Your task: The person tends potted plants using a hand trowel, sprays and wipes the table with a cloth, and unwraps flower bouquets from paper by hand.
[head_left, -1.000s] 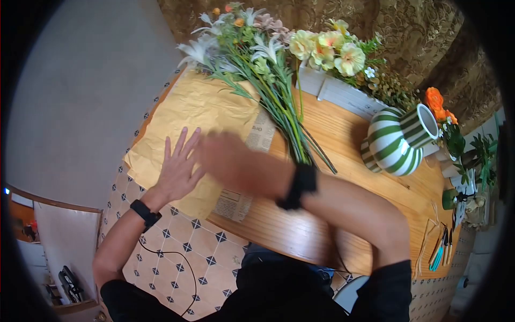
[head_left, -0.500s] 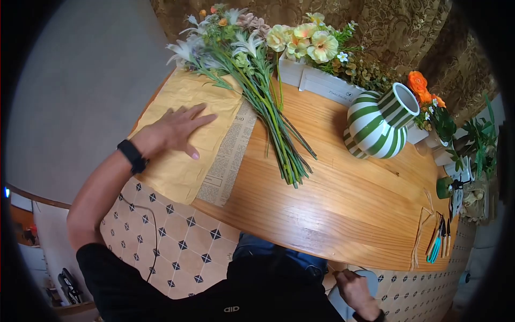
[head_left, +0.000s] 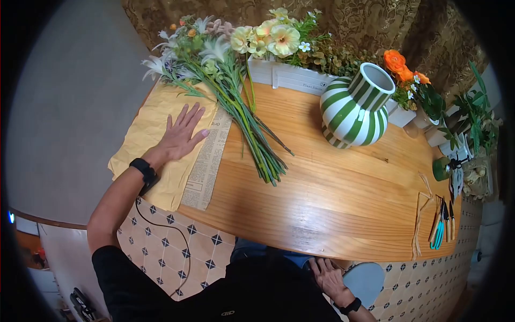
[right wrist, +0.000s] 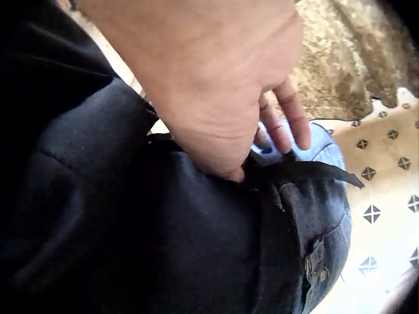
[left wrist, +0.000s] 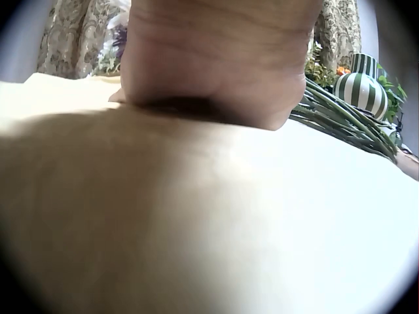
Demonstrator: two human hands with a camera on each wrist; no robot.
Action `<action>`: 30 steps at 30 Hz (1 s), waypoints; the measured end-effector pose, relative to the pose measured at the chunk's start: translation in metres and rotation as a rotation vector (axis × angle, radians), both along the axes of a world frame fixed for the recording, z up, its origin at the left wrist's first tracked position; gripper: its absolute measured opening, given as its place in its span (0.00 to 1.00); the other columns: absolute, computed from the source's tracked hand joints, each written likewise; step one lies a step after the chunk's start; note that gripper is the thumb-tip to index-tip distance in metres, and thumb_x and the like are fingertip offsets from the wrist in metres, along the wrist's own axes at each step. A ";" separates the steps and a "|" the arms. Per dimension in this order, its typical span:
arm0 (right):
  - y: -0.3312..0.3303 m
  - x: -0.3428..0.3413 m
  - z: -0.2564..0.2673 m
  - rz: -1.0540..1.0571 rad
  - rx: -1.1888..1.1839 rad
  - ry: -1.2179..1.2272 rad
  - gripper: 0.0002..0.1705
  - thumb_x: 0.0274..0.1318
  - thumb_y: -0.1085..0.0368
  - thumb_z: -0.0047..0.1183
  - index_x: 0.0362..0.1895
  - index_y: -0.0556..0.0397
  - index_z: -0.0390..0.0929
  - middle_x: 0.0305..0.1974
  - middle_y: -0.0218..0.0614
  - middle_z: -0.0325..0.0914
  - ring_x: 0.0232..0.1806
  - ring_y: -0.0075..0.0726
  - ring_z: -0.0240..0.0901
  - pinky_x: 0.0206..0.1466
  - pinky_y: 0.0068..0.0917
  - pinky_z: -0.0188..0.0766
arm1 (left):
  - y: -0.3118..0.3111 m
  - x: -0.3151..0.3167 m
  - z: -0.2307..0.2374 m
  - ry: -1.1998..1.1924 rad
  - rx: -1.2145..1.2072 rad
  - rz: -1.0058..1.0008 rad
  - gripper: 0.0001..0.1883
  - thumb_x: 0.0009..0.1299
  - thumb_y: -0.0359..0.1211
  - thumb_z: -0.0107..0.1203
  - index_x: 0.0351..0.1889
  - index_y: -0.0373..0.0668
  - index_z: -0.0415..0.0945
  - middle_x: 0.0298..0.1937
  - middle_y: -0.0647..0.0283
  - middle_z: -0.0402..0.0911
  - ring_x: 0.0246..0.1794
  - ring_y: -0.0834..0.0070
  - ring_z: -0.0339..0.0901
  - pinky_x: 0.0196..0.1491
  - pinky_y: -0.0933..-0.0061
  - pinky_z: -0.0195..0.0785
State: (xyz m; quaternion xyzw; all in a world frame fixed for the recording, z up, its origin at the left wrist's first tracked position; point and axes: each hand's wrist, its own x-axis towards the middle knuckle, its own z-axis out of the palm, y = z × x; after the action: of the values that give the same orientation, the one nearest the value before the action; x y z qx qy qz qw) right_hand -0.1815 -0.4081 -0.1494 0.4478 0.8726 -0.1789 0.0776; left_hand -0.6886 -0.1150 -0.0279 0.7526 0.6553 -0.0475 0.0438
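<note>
My left hand lies flat with spread fingers on a crumpled sheet of yellow-brown wrapping paper. A newsprint-patterned strip shows along the paper's right side. Just beyond the fingertips, a bunch of artificial flowers lies across the paper's far end, its green stems reaching over bare wood. Below the table's near edge, my right hand is down at the hip. In the right wrist view its loosely bent fingers hang by the dark shirt and the jeans; the thumb is hidden.
A green-and-white striped vase stands on the wooden table. Behind it are a white planter box and orange flowers. Teal-handled scissors and raffia strands lie at the right; a grey stool stands below.
My right hand has left the area over the paper and dropped to the hip, now closer to the jeans. My left hand has shifted on the paper and lies flat. The head view has turned rightward.
</note>
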 end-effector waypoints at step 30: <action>0.060 -0.047 0.160 0.078 -0.276 0.639 0.24 0.64 0.67 0.54 0.63 0.62 0.72 0.63 0.48 0.73 0.64 0.44 0.72 0.65 0.29 0.68 | 0.023 -0.033 0.019 -0.130 0.025 -0.099 0.36 0.81 0.56 0.40 0.77 0.40 0.58 0.81 0.48 0.50 0.82 0.50 0.45 0.79 0.49 0.43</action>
State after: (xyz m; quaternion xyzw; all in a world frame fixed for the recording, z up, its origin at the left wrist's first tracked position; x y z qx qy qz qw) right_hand -0.2285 -0.3478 0.0109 0.3208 0.8368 -0.4232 -0.1331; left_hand -0.7217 -0.0918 -0.0087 0.7861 0.6136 0.0076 0.0746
